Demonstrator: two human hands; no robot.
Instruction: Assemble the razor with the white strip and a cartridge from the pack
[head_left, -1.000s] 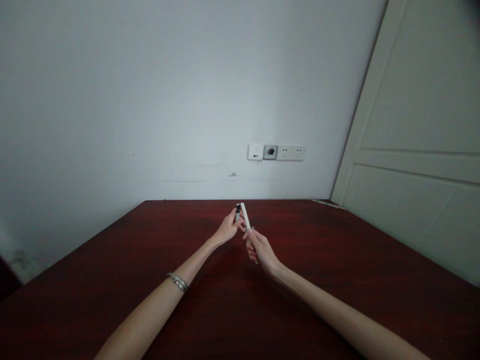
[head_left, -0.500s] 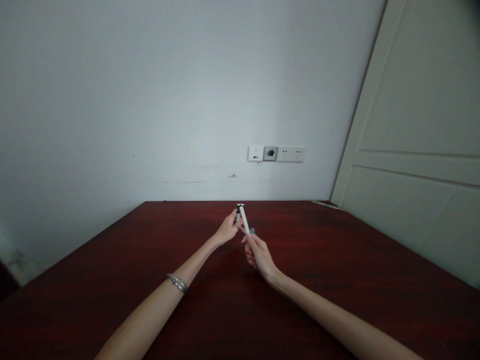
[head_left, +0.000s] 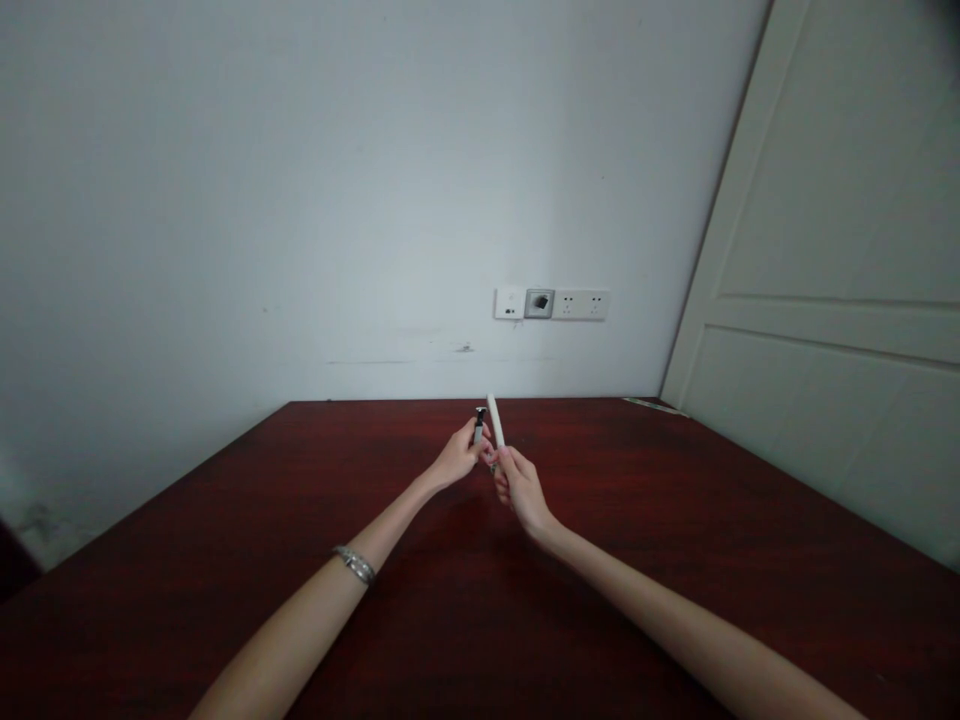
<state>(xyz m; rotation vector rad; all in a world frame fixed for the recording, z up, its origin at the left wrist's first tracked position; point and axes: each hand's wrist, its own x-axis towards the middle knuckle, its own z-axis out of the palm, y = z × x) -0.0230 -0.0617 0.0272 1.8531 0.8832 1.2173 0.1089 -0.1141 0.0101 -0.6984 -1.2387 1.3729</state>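
My left hand [head_left: 455,458] is closed around a small, slim silver-grey tool with a black neck and a pale, shiny top [head_left: 479,425], held upright; its exact kind is too small to make out. Just to its right, my right hand [head_left: 523,490] grips the lower end of a plain white stick [head_left: 496,420], which points up and leans slightly left. A gap shows between the stick and the tool. Something small and greenish shows by my right fingers, mostly hidden. Both hands are over the far middle of the dark red table [head_left: 300,470].
Behind the table's far edge stands a pale wall with a row of sockets [head_left: 568,304]. A cream panelled door [head_left: 832,290] rises along the right side. A thin strip [head_left: 652,406] lies at the far right corner. A metal bracelet [head_left: 355,564] circles my left forearm.
The white stick has come away from the tool's top and now stands apart to its right. My right hand has moved slightly up and forward; my left has hardly moved.
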